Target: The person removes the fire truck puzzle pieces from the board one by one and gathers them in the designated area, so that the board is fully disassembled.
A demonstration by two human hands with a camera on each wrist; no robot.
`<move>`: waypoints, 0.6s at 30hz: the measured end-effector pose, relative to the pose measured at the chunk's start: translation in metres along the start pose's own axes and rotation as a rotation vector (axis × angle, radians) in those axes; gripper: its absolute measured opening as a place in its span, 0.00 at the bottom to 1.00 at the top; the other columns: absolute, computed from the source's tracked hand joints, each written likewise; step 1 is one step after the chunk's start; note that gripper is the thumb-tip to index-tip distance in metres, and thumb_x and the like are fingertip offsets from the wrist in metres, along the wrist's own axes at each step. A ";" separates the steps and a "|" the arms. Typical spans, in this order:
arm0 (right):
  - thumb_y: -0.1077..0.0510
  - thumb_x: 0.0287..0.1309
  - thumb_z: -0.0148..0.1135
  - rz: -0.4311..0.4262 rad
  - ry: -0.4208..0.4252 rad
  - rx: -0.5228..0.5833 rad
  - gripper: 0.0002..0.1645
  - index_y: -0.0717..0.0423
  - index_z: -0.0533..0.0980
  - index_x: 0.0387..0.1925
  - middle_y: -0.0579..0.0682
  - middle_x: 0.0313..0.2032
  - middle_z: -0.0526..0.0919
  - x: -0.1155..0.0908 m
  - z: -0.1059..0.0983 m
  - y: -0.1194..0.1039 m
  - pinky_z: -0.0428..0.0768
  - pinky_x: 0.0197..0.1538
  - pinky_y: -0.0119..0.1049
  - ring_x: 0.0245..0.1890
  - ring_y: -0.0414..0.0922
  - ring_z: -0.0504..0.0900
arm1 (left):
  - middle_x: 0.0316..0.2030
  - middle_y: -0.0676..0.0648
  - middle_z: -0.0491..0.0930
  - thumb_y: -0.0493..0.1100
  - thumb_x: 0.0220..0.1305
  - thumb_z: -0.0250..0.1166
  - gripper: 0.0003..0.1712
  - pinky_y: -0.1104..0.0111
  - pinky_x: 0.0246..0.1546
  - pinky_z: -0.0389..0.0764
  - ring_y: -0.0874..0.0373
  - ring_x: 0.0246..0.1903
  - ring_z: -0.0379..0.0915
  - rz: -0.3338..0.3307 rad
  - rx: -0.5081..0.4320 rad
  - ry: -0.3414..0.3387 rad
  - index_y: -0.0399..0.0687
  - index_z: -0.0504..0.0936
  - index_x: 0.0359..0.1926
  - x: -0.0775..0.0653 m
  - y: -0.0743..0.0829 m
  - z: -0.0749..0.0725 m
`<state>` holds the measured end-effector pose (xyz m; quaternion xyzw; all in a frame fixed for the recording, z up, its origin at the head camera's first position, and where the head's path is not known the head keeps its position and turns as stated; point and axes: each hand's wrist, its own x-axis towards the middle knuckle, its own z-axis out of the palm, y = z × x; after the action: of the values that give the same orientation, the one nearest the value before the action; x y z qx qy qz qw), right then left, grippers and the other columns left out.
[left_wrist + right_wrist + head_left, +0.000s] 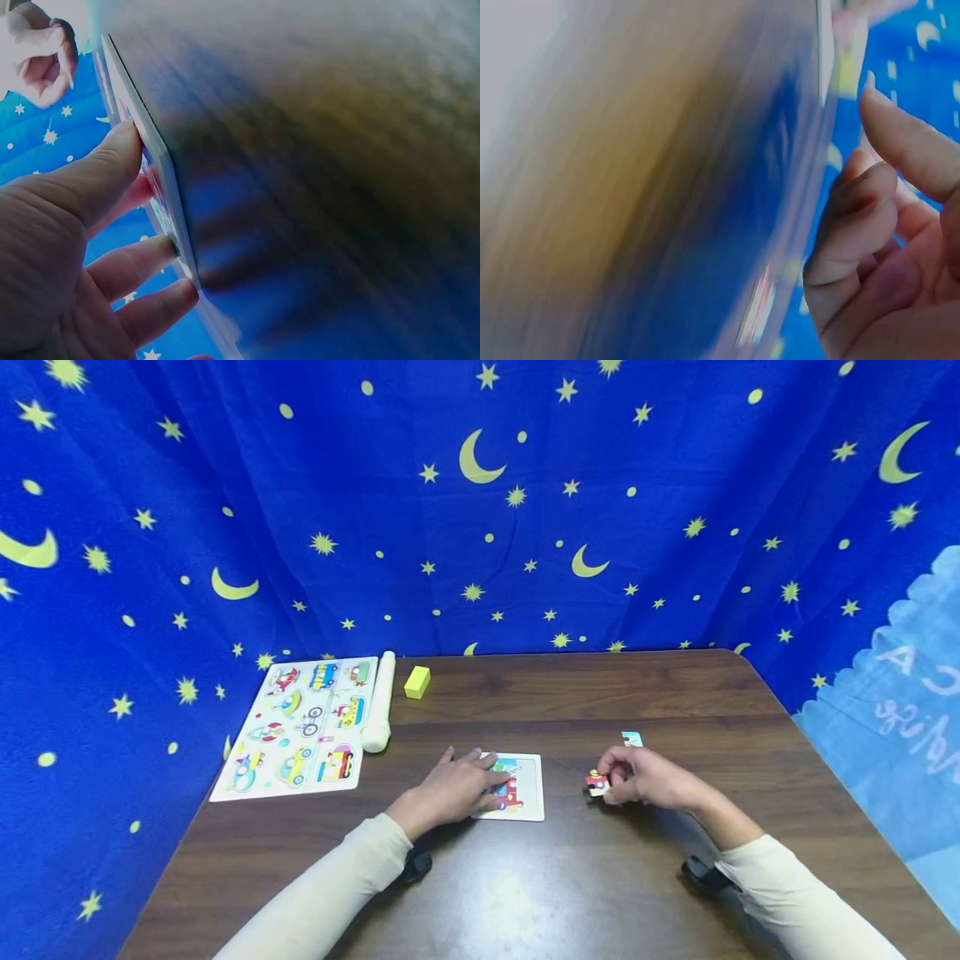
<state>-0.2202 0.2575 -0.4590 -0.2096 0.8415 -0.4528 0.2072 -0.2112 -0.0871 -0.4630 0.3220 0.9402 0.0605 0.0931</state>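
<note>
My left hand [459, 787] lies over a small puzzle tray [534, 789] with a white border. Its thumb and extended fingers touch the tray, as the left wrist view also shows, and cover part of a red and blue picture [508, 787] set in it. To the right, my right hand [651, 778] pinches a jigsaw piece [597, 783] printed in red, yellow and white, slightly off the tabletop. The piece itself cannot be made out in the blurred right wrist view. Just behind that hand, a light-blue jigsaw piece [632, 738] lies on the table.
On the left lies a white board [300, 727] with pictures of vehicles. Beside it are a white roller-shaped object [381, 706] and a yellow block [417, 682]. A blue curtain [420, 527] with moons and stars hangs behind the brown wooden table [525, 877].
</note>
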 end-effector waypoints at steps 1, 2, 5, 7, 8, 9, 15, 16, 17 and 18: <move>0.66 0.51 0.74 0.013 0.007 0.004 0.17 0.64 0.74 0.40 0.45 0.25 0.71 -0.007 -0.009 0.006 0.66 0.20 0.27 0.21 0.35 0.69 | 0.74 0.44 0.65 0.61 0.71 0.61 0.29 0.32 0.69 0.57 0.40 0.74 0.60 0.002 0.000 -0.001 0.64 0.76 0.70 0.000 0.000 0.000; 0.67 0.51 0.74 0.025 0.013 0.005 0.17 0.64 0.74 0.40 0.45 0.25 0.71 -0.014 -0.017 0.012 0.65 0.20 0.27 0.21 0.35 0.68 | 0.74 0.44 0.65 0.61 0.71 0.62 0.29 0.32 0.68 0.57 0.40 0.73 0.60 0.003 0.000 -0.001 0.64 0.76 0.70 0.001 0.001 -0.001; 0.68 0.50 0.74 0.042 0.025 0.007 0.18 0.66 0.74 0.41 0.44 0.24 0.69 -0.031 -0.036 0.027 0.65 0.22 0.27 0.21 0.35 0.68 | 0.74 0.45 0.65 0.60 0.71 0.62 0.29 0.32 0.68 0.57 0.40 0.73 0.60 -0.003 0.003 -0.002 0.64 0.76 0.70 0.001 0.001 -0.001; 0.69 0.49 0.74 0.044 0.031 0.008 0.19 0.67 0.73 0.41 0.45 0.24 0.69 -0.039 -0.045 0.034 0.66 0.23 0.27 0.22 0.35 0.69 | 0.74 0.45 0.65 0.60 0.71 0.62 0.29 0.32 0.68 0.57 0.40 0.73 0.60 -0.005 0.006 0.001 0.64 0.76 0.70 0.001 0.001 -0.001; 0.69 0.49 0.74 0.045 0.033 0.008 0.20 0.68 0.73 0.41 0.44 0.24 0.70 -0.042 -0.047 0.037 0.66 0.23 0.27 0.22 0.35 0.68 | 0.74 0.45 0.66 0.60 0.71 0.62 0.29 0.32 0.68 0.57 0.40 0.73 0.60 -0.004 0.005 0.002 0.64 0.76 0.70 0.001 0.001 -0.001; 0.69 0.49 0.74 0.045 0.036 0.008 0.20 0.68 0.73 0.41 0.44 0.24 0.70 -0.044 -0.049 0.039 0.66 0.23 0.27 0.22 0.35 0.68 | 0.74 0.45 0.66 0.60 0.71 0.62 0.29 0.32 0.68 0.57 0.40 0.73 0.60 -0.003 0.006 0.001 0.64 0.76 0.70 0.001 0.001 -0.001; 0.69 0.49 0.74 0.035 0.035 0.015 0.20 0.70 0.73 0.41 0.44 0.24 0.71 -0.042 -0.049 0.047 0.66 0.23 0.27 0.22 0.34 0.69 | 0.75 0.45 0.65 0.61 0.72 0.61 0.29 0.32 0.69 0.57 0.41 0.74 0.59 -0.002 0.005 -0.005 0.64 0.75 0.70 0.000 0.000 -0.001; 0.69 0.49 0.74 0.032 0.033 0.013 0.20 0.70 0.73 0.41 0.43 0.25 0.71 -0.041 -0.048 0.048 0.66 0.24 0.27 0.22 0.34 0.69 | 0.75 0.45 0.65 0.61 0.72 0.61 0.29 0.32 0.69 0.57 0.41 0.74 0.59 -0.002 0.006 -0.004 0.64 0.75 0.70 0.000 0.000 -0.001; 0.70 0.48 0.74 0.028 0.032 0.012 0.20 0.70 0.73 0.41 0.44 0.25 0.71 -0.040 -0.048 0.049 0.67 0.24 0.27 0.22 0.34 0.69 | 0.75 0.45 0.64 0.61 0.72 0.61 0.29 0.32 0.69 0.57 0.41 0.74 0.59 -0.001 0.006 -0.004 0.65 0.75 0.70 0.000 -0.001 0.000; 0.70 0.48 0.74 0.031 0.032 0.009 0.20 0.70 0.73 0.41 0.44 0.24 0.71 -0.039 -0.047 0.049 0.67 0.24 0.27 0.22 0.34 0.69 | 0.75 0.45 0.64 0.61 0.72 0.61 0.29 0.32 0.69 0.57 0.41 0.74 0.59 -0.001 0.006 -0.003 0.65 0.75 0.70 0.000 -0.001 0.000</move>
<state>-0.2215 0.3352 -0.4711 -0.1884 0.8458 -0.4566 0.2017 -0.2117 -0.0876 -0.4630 0.3220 0.9404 0.0574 0.0934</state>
